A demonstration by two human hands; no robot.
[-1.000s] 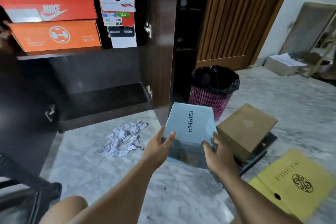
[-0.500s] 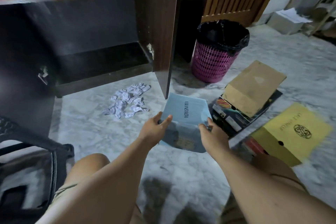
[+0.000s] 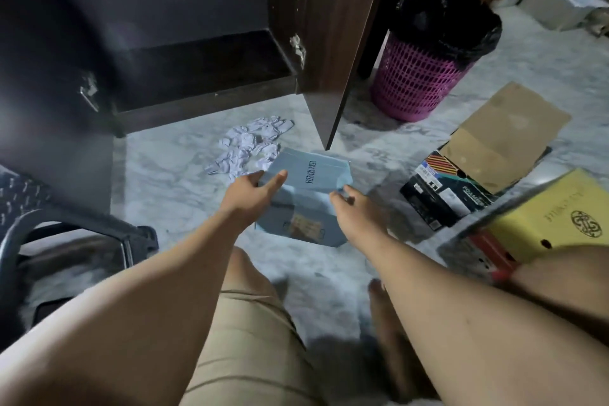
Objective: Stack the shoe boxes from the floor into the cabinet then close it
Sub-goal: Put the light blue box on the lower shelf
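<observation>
Lowered since the earlier frames, the pale blue cardboard shoe box (image 3: 309, 198) now sits low over the grey marbled floor (image 3: 171, 181), short of the open dark wooden cabinet (image 3: 197, 69). Head view: both forearms extend forward; left hand (image 3: 250, 191) grips the box's left edge, thumb on the printed lid, and right hand (image 3: 356, 208) clasps its right side, fingers curled. Crumpled white paper (image 3: 250, 148) lies just beyond. To the right: a flat brown cardboard lid (image 3: 504, 135), a glossy yellow box (image 3: 553, 217), a pink lattice plastic bin (image 3: 418, 76).
</observation>
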